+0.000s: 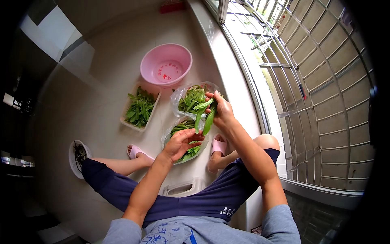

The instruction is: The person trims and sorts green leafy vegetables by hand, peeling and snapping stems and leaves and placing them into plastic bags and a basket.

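My right hand (220, 109) is closed around a small bunch of leafy greens (209, 121), whose long leaves hang down toward my other hand. My left hand (183, 143) is curled, its thumb and forefinger pinching the tip of one hanging leaf. Beneath the right hand lies a clear plastic bag (175, 99) with green stems and leaves in it. Under the left hand a second clear bag (166, 136) holds more greens, partly hidden by that hand. A rectangular plastic tub (140, 129) to the left contains a pile of loose green leaves (140, 107).
A pink basin (147, 67) with a red print on its bottom stands beyond the tub. To the left is a white basket (76, 166) with dark scraps. A pale plastic stool (195, 186) shows between my legs. A window ledge with metal bars (313, 107) runs along the right.
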Demonstrator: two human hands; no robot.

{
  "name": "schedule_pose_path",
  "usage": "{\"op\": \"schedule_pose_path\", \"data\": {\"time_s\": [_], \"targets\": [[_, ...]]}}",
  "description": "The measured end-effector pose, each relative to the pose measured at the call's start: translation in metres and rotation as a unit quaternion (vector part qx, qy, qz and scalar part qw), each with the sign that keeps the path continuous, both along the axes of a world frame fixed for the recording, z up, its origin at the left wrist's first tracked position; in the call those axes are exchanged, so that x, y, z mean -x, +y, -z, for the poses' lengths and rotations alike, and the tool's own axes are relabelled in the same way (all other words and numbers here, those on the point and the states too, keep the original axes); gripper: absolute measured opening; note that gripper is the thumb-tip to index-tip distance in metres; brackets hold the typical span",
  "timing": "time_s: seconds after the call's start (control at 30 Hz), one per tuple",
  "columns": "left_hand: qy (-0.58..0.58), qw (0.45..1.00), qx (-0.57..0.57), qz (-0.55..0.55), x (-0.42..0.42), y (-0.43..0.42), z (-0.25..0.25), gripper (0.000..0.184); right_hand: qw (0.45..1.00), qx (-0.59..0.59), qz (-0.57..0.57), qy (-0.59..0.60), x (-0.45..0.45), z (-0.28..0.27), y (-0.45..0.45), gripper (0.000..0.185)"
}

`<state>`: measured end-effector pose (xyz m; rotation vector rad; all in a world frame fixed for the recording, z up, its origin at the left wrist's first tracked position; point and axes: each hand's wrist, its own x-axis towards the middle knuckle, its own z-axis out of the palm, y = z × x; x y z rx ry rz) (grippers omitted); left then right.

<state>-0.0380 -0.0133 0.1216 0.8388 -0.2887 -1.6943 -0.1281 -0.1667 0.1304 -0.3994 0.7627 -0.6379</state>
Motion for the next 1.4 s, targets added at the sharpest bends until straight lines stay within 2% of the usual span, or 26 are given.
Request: {"op": "schedule_pose_path", "data": {"time_s": [0.2,0.3,0.33,0.4,0.43,0.5,0.53,0.63,0.7,0.77,0.83,0.87,0.93,0.97,1.03,1.07,1.1,1.17,1.2,1.27,1.4], "targets": [[-0.01,0.999,-0.021,-0.044,0.001,-0.003,0.011,0.017,1.0,-0.004,-0.002,0.005,-0.001,0.001,0.002,0.033],[0.026,0.998,-0.03,-0.056,-0.003,-0.004,0.02,0.014,0.999,0.014,-0.02,0.03,0.0,-0.002,0.004,0.032],[-0.098,0.995,-0.022,-0.014,-0.004,-0.005,0.021,0.014,0.998,0.012,-0.04,0.047,-0.001,-0.005,0.005,0.029],[-0.309,0.949,0.014,0.062,-0.006,-0.009,0.018,0.02,0.994,0.028,-0.083,0.07,-0.002,-0.007,0.01,0.026],[-0.309,0.949,0.013,0.061,-0.006,-0.01,0.019,0.02,0.994,0.027,-0.084,0.07,-0.003,-0.008,0.01,0.026],[-0.522,0.836,-0.03,0.166,-0.004,-0.012,0.022,0.02,0.994,0.058,-0.069,0.057,-0.002,-0.009,0.007,0.026],[-0.522,0.836,-0.03,0.164,-0.005,-0.013,0.023,0.02,0.995,0.064,-0.049,0.063,-0.002,-0.01,0.001,0.026],[-0.5,0.863,-0.038,0.063,-0.012,-0.023,0.028,0.019,0.998,0.046,-0.011,0.031,0.005,-0.014,-0.01,0.026],[-0.445,0.895,-0.008,-0.032,-0.022,-0.043,0.059,0.014,0.998,0.054,0.004,0.039,0.009,-0.016,-0.016,0.026],[-0.481,0.87,-0.01,-0.108,-0.03,-0.073,0.066,0.012,0.997,0.07,0.01,0.012,0.014,-0.015,-0.023,0.026],[-0.604,0.778,-0.01,-0.173,-0.041,-0.101,0.083,0.011,0.997,0.078,0.026,0.008,0.018,-0.015,-0.031,0.026],[-0.604,0.777,-0.009,-0.176,-0.046,-0.112,0.093,0.011,0.996,0.082,0.032,0.004,0.02,-0.017,-0.034,0.026],[-0.669,0.718,-0.078,-0.176,-0.055,-0.13,0.101,0.012,0.995,0.089,0.038,0.0,0.022,-0.018,-0.037,0.026],[-0.669,0.718,-0.078,-0.177,-0.061,-0.134,0.105,0.012,0.995,0.093,0.042,-0.004,0.023,-0.018,-0.038,0.026],[-0.761,0.645,-0.045,-0.057,-0.073,-0.13,0.084,0.022,0.994,0.097,0.044,-0.007,0.023,-0.019,-0.041,0.026],[-0.747,0.664,-0.031,-0.011,-0.078,-0.127,0.073,0.032,0.995,0.087,0.047,-0.002,0.023,-0.02,-0.043,0.026],[-0.746,0.664,-0.037,-0.015,-0.084,-0.118,0.066,0.032,0.996,0.076,0.045,0.003,0.021,-0.021,-0.043,0.026],[-0.754,0.654,0.055,-0.014,-0.104,-0.097,0.051,0.04,0.998,0.058,0.021,-0.003,0.017,-0.017,-0.043,0.025],[-0.733,0.677,0.068,-0.013,-0.117,-0.084,0.037,0.042,0.999,0.039,0.035,0.001,0.008,-0.016,-0.04,0.026],[-0.706,0.704,0.048,-0.057,-0.147,-0.058,0.006,0.038,0.999,0.029,0.037,0.003,-0.013,-0.006,-0.03,0.029],[-0.612,0.764,0.029,-0.204,-0.198,-0.007,-0.047,0.027,0.995,-0.068,-0.077,-0.013,-0.066,0.028,-0.001,0.028]]}}
